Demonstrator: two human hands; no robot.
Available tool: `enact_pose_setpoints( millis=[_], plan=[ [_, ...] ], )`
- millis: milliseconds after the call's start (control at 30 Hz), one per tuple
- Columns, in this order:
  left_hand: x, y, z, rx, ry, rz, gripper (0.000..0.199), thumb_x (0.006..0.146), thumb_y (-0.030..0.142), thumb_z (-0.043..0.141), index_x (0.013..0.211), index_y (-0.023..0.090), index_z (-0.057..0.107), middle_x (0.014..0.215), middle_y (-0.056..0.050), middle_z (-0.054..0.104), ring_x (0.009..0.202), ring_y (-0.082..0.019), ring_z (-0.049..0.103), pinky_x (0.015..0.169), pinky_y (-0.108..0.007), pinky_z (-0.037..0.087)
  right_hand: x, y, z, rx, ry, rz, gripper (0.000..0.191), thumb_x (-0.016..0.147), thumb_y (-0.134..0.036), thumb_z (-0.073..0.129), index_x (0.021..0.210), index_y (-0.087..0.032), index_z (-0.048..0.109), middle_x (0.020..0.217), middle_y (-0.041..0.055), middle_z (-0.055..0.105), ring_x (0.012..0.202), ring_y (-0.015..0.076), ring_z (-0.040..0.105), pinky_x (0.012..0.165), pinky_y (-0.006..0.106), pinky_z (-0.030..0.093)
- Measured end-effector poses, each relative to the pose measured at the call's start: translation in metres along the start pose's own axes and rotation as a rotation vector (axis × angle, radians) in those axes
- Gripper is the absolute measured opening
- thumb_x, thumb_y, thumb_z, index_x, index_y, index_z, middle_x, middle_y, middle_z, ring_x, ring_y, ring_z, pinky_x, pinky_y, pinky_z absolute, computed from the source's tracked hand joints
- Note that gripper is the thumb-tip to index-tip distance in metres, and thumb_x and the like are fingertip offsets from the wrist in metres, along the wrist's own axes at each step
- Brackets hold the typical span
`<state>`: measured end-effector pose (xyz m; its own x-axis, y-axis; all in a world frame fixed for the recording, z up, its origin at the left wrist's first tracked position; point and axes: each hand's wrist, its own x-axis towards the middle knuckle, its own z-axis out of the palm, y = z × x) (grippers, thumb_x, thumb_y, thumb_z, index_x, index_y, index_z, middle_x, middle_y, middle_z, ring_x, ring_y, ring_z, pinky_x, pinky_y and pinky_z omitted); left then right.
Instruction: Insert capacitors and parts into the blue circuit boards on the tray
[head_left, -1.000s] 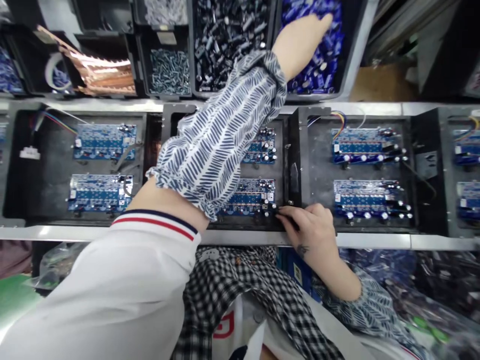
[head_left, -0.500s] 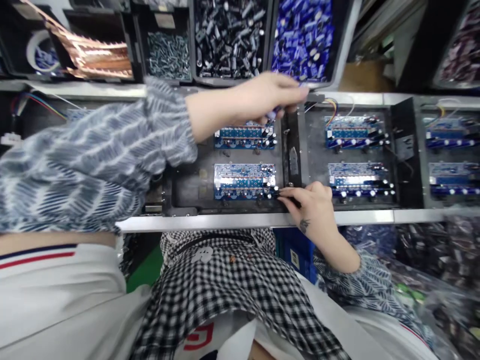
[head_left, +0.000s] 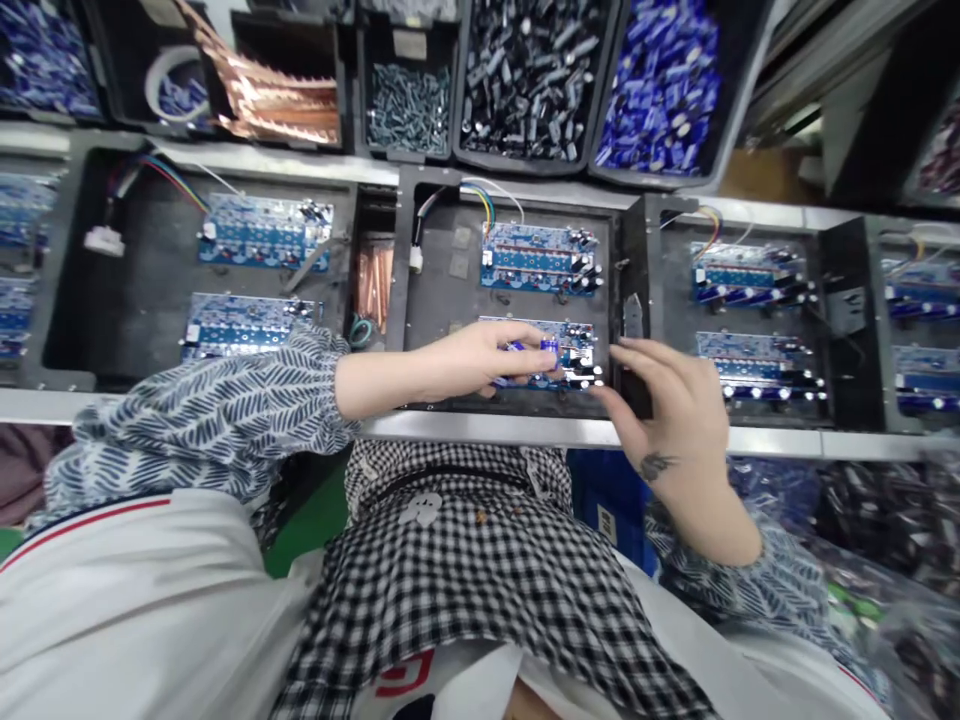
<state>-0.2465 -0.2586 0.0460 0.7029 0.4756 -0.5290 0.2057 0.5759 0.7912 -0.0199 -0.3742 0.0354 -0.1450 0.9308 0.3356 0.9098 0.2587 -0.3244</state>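
My left hand [head_left: 480, 358] is over the lower blue circuit board [head_left: 579, 332] in the middle black tray [head_left: 429, 320]. It is closed on several blue capacitors [head_left: 550, 350], one pinched at the fingertips, others showing between the fingers. Much of that board lies hidden under this hand. To its right, my right hand [head_left: 671, 415] has thumb and fingers apart around the board's right end, with nothing seen between them. Black capacitors [head_left: 589, 375] stand at that end of the board. Behind, the upper circuit board [head_left: 536, 257] carries several capacitors at its right end.
Bins of blue capacitors [head_left: 660, 90], black capacitors [head_left: 529, 80], screws [head_left: 409, 105] and copper strips [head_left: 289, 105] line the back. Neighbouring trays hold more circuit boards [head_left: 262, 232]. A metal rail [head_left: 495, 430] runs along the front edge. Coloured wires [head_left: 480, 200] loop behind the upper board.
My left hand has come from the blue capacitor bin's front edge down to the lower board, carrying blue capacitors. My right hand has opened away from the board's corner. The view has shifted left.
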Motion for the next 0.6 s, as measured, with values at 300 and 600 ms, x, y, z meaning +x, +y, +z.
enact_pose_setpoints(
  millis=[300,600],
  plan=[
    [-0.03,-0.021,0.009,-0.358,0.106,-0.049,0.025,0.098,0.04,0.068,0.091,0.016,0.072,0.08,0.0,0.057,0.068,-0.007,0.048,0.053,-0.015,0.03,0.052,-0.041,0.02,0.076,-0.066,-0.294,0.025,0.099,-0.025,0.061,0.123,-0.027,0.07,0.107,0.0088,0.075,0.095,0.0239,0.073,0.082,0.039,0.062],
    [-0.046,-0.02,-0.01,-0.766,0.166,-0.025,0.021,0.102,0.017,0.055,0.113,0.013,0.073,0.1,-0.009,0.069,0.064,-0.005,0.051,0.046,-0.013,0.025,0.132,-0.008,0.05,0.172,-0.207,-0.234,0.019,0.099,-0.03,0.057,0.112,-0.025,0.07,0.105,0.0063,0.077,0.099,0.0263,0.073,0.088,0.045,0.061]
  ],
)
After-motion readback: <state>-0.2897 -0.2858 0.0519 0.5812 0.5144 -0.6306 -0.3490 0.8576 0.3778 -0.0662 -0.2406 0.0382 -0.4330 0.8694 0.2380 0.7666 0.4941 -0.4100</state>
